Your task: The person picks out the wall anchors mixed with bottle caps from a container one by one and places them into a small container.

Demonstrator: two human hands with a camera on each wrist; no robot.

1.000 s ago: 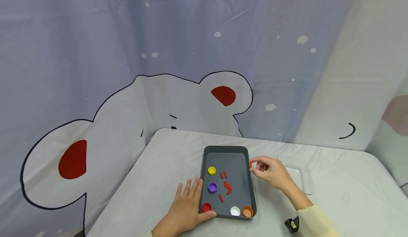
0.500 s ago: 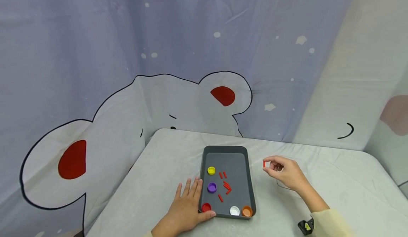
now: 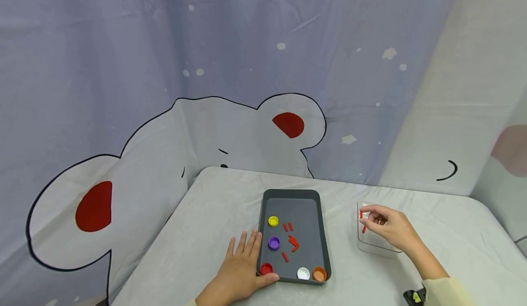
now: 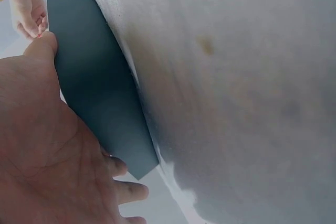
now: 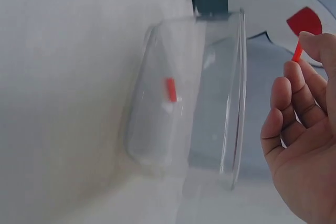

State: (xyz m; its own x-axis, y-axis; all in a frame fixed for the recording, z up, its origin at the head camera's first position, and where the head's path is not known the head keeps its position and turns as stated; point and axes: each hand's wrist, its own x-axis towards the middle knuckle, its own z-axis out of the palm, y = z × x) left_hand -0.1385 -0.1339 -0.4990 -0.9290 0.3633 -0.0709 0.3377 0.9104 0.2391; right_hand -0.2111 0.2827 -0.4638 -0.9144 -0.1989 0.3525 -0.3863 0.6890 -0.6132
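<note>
My right hand (image 3: 391, 226) is raised over a clear plastic box (image 5: 218, 98) to the right of the tray. Between thumb and fingertip it pinches a short red stick (image 5: 297, 52). Another red stick (image 5: 171, 89) lies inside the box, seen through its wall. My left hand (image 3: 240, 271) lies with straight, spread fingers against the left side of a dark grey tray (image 3: 293, 205), thumb on its near rim. On the tray lie several loose red sticks (image 3: 293, 240).
The tray also bears small round cups: yellow (image 3: 273, 221), purple (image 3: 274, 243), red (image 3: 266, 268), white (image 3: 303, 273) and orange (image 3: 319, 274). A white cloth (image 3: 222, 205) covers the table. Behind it hangs a printed curtain (image 3: 247, 45).
My right hand has moved right, from beside the tray's right edge to over the clear box, still pinching the red stick. The left hand and the tray have stayed in place.
</note>
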